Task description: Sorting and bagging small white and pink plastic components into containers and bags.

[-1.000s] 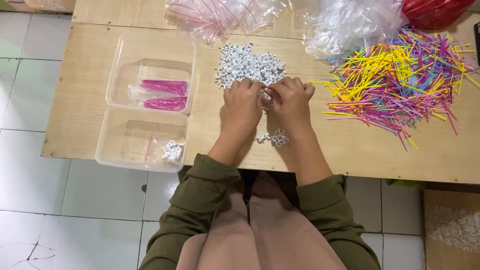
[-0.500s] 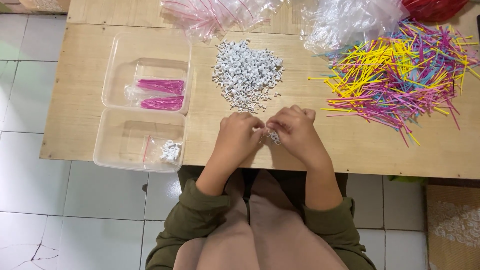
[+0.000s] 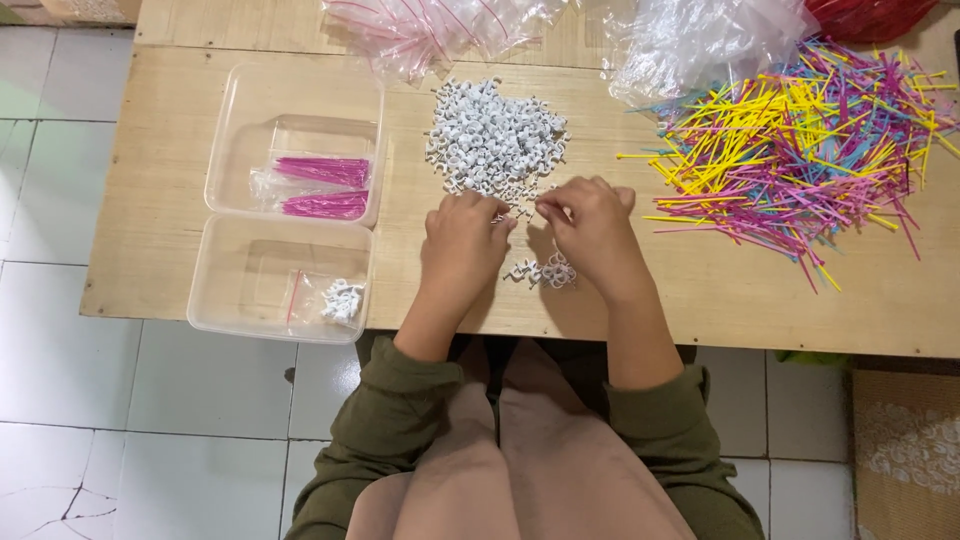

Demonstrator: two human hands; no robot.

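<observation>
- Small white plastic clips (image 3: 495, 140) lie in a heap on the desk (image 3: 700, 290), toward its far side; this heap is the reference point below.
- Left hand (image 3: 465, 245): at the near edge of the heap, fingers curled narrow and pinched at the tips. What the grip holds cannot be told; it is too small to see.
- Right hand (image 3: 590, 230): just right of the left hand, fingertips meeting it, likewise pinched; contents hidden.
- A small cluster of sorted clips (image 3: 545, 270) lies nearer than the heap, between the wrists.
- Judged step: picking single clips from the heap edge. The next pick calls for a fine fingertip pinch.
- Left of the heap: two clear trays (image 3: 300, 100), holding bagged pink sticks and a bagged clip lot.
- Right of the heap: coloured sticks (image 3: 800, 150), loosely spread.
</observation>
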